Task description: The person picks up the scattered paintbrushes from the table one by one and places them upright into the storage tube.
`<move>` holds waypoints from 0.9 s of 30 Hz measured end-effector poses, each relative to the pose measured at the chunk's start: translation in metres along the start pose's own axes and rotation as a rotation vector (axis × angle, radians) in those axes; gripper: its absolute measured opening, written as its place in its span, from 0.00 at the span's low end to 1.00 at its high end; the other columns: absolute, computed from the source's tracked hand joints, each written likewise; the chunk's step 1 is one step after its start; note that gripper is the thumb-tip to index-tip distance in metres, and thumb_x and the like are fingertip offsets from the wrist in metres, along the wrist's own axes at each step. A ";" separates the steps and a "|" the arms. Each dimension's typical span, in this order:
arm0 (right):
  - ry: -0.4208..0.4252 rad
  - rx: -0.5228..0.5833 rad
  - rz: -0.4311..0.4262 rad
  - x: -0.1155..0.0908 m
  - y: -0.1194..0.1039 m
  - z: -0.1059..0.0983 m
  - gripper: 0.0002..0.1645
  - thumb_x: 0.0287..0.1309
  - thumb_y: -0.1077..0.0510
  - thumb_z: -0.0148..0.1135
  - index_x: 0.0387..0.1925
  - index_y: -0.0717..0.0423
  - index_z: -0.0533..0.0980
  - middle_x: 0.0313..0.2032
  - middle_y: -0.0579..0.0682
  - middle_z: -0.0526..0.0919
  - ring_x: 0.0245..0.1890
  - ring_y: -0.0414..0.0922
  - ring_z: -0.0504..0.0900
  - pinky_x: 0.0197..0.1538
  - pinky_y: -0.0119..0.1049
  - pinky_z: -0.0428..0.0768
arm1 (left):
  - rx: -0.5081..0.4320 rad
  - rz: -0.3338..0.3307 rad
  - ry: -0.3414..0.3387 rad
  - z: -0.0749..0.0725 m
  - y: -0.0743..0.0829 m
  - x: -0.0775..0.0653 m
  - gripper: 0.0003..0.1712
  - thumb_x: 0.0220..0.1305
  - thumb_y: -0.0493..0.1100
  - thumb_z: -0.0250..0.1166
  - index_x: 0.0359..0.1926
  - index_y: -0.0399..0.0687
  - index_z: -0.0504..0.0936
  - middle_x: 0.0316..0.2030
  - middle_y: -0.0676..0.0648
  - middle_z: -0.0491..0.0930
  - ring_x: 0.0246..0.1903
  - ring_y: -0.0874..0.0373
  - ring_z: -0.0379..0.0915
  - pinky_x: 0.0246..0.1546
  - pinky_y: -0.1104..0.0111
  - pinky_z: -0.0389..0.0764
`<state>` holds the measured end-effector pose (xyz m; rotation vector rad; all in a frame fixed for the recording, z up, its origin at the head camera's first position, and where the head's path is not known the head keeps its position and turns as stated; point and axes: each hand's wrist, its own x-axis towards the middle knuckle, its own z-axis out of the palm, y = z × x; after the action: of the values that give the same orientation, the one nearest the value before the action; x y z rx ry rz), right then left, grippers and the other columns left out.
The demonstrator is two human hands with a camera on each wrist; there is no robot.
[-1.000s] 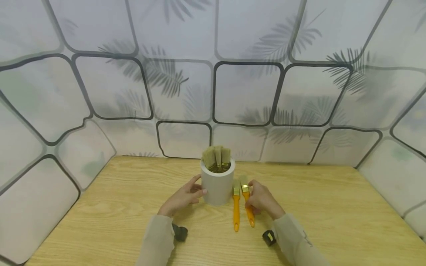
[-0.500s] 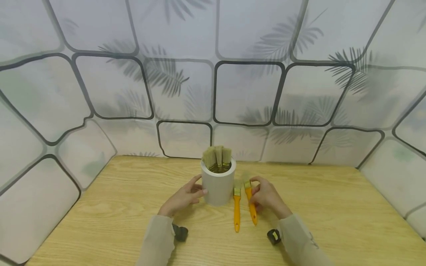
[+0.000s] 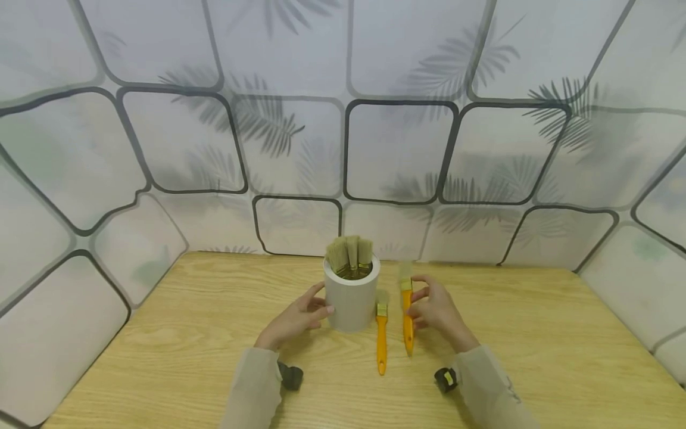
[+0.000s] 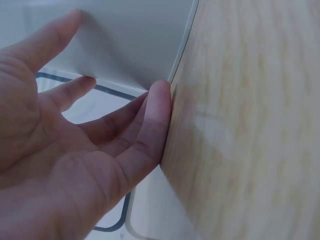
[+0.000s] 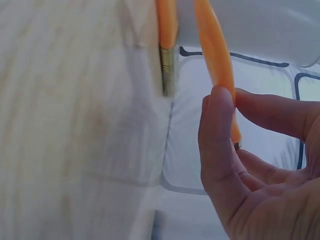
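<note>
My right hand (image 3: 436, 310) pinches a paintbrush (image 3: 408, 316) by its orange handle, bristles pointing toward the wall. In the right wrist view, thumb and fingers squeeze the handle (image 5: 214, 42), which is lifted off the table. A second orange-handled paintbrush (image 3: 382, 342) lies between that brush and a white cylindrical pot (image 3: 349, 307). Several paintbrushes (image 3: 351, 253) stand bristles up in the pot. My left hand (image 3: 293, 320) touches the pot's left side; in the left wrist view its fingers are spread and loosely bent beside the pot wall (image 4: 135, 35).
The wooden table (image 3: 187, 333) runs back to a wall covering (image 3: 300, 226) with a stone outline and leaf print, which also rises at both sides. Dark wrist devices sit under both cuffs, the left one (image 3: 290, 376) and the right one (image 3: 446, 379).
My right hand has taken hold of the right paintbrush, raised it and carried it rightward, away from the other brush. The left hand and the pot have stayed in place.
</note>
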<state>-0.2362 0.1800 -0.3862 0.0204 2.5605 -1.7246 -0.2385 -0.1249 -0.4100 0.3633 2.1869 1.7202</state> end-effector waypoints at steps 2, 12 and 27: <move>0.011 0.016 -0.009 0.001 -0.002 -0.002 0.45 0.50 0.79 0.63 0.70 0.67 0.61 0.42 0.64 0.75 0.26 0.48 0.82 0.26 0.43 0.87 | 0.000 0.000 0.000 0.000 0.000 0.000 0.46 0.74 0.48 0.63 0.81 0.44 0.48 0.67 0.31 0.67 0.64 0.35 0.67 0.61 0.47 0.75; 0.067 0.123 -0.049 0.000 -0.013 -0.008 0.47 0.55 0.80 0.63 0.73 0.67 0.55 0.46 0.67 0.74 0.27 0.47 0.84 0.29 0.42 0.88 | 0.007 0.007 0.005 0.000 -0.001 0.001 0.45 0.74 0.48 0.63 0.81 0.43 0.49 0.66 0.31 0.67 0.64 0.36 0.67 0.60 0.47 0.75; 0.208 0.366 -0.099 0.000 -0.028 -0.011 0.47 0.58 0.81 0.60 0.75 0.65 0.51 0.48 0.63 0.72 0.31 0.41 0.84 0.34 0.39 0.88 | 0.005 0.009 0.003 0.001 0.000 0.000 0.45 0.74 0.48 0.63 0.81 0.44 0.49 0.66 0.32 0.67 0.64 0.36 0.67 0.61 0.47 0.75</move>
<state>-0.2375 0.1795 -0.3559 0.0938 2.3689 -2.3205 -0.2378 -0.1243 -0.4096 0.3725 2.1950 1.7212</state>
